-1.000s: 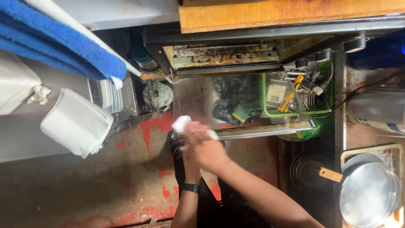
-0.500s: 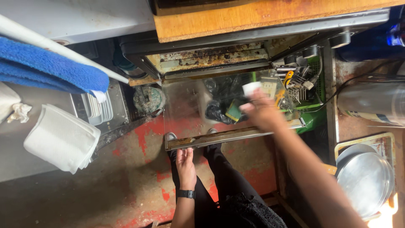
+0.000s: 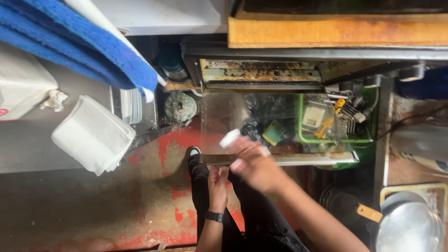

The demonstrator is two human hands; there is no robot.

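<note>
Right hand [image 3: 254,163]: closed on a white cloth [image 3: 229,138], blurred with motion, at the near-left corner of the open oven door [image 3: 219,112].
Change: half a second ago, at the far-right part of the glass; now back at the near-left corner, as a second ago. Reads as wiping strokes to and fro across the door.
Left hand [image 3: 218,179]: under the near edge of the door, fingers at the metal rim [image 3: 303,160]; grip unclear, seemingly steadying it as before.
Cloth: touching the glass near the rim, left of centre.
Door: flat, level, glass see-through; green basket [image 3: 368,139] and dark bag [image 3: 275,109] showing below.
Oven mouth [image 3: 261,74]: rusty, stained, at the far edge of the door.
Floor [image 3: 154,186]: red, worn.
</note>
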